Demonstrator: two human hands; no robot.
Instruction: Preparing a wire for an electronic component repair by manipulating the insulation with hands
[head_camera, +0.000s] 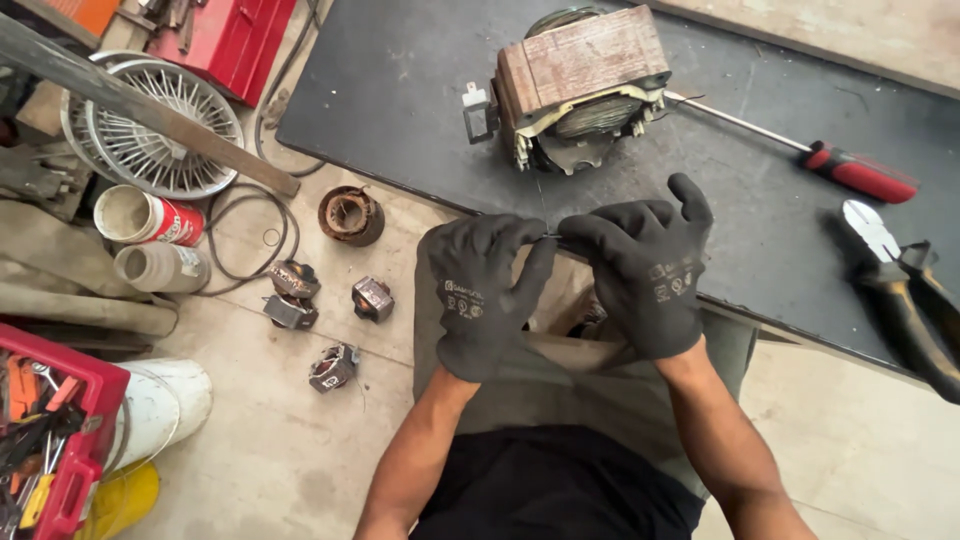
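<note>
Both my hands wear dark grey work gloves and meet over the near edge of a black table (400, 90). My left hand (483, 290) and my right hand (645, 270) pinch a small thin metal piece (551, 237) between their fingertips. Just beyond them on the table stands a rusty electric motor stator (580, 80) with laminated core and windings.
A red-handled screwdriver (850, 170) and black-handled cutting pliers (905, 295) lie on the table's right. On the concrete floor at left are several small motor parts (330, 300), a fan guard (150, 130), two cans (150, 220), white and yellow buckets (165, 405) and red toolboxes (60, 440).
</note>
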